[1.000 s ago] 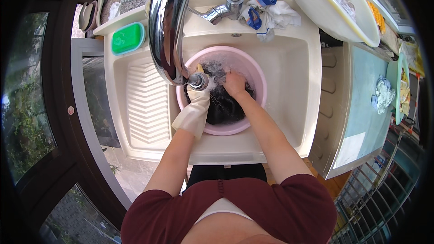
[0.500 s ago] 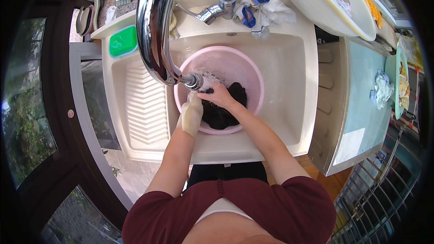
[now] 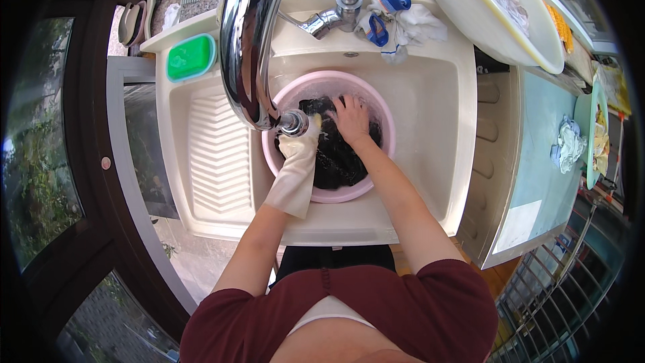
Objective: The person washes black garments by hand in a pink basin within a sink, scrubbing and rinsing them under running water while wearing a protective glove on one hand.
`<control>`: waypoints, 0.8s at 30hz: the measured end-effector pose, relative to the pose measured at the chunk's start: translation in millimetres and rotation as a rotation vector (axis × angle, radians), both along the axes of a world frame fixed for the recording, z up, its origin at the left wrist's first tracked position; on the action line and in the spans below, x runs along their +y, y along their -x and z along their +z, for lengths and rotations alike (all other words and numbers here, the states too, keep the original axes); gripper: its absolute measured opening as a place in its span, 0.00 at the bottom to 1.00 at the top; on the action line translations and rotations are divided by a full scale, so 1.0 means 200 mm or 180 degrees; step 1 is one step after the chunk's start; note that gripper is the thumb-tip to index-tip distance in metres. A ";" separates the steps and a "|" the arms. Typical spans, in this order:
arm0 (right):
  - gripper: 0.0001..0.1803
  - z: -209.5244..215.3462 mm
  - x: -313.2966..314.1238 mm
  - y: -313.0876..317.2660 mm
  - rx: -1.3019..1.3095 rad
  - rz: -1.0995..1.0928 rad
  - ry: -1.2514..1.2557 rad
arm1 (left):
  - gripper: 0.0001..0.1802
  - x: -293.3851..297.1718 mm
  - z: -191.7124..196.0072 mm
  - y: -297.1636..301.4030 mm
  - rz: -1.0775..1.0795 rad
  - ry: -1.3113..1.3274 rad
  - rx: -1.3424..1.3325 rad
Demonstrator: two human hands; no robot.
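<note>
Round pink plastic basin (image 3: 383,117) holds wet black cloth (image 3: 336,158). Bare right hand (image 3: 351,119) presses it, fingers spread; cream rubber-gloved left hand (image 3: 306,144), fingers hidden, cannot tell.

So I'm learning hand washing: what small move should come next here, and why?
Probably knead again: the bare right hand presses the dark cloth in the pink basin, and the gloved left hand rests on it below the tap.

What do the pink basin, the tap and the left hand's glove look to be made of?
Pink basin: likely plastic, smooth, uniform matte colour. Tap: polished metal, probably chromed, mirror-like reflections. Glove on the left hand: seemingly cream rubber, limp, loose cuff.
</note>
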State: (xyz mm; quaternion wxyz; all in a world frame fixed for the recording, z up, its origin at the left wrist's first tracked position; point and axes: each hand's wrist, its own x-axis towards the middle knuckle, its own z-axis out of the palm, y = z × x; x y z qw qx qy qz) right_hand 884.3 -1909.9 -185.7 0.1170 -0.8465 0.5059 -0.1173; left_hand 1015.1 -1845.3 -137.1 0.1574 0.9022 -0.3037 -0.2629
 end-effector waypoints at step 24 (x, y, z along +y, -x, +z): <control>0.24 0.51 0.09 0.35 0.0293 0.1447 -0.1286 | 0.17 0.09 0.55 -0.16 -0.2581 -0.0754 -0.0332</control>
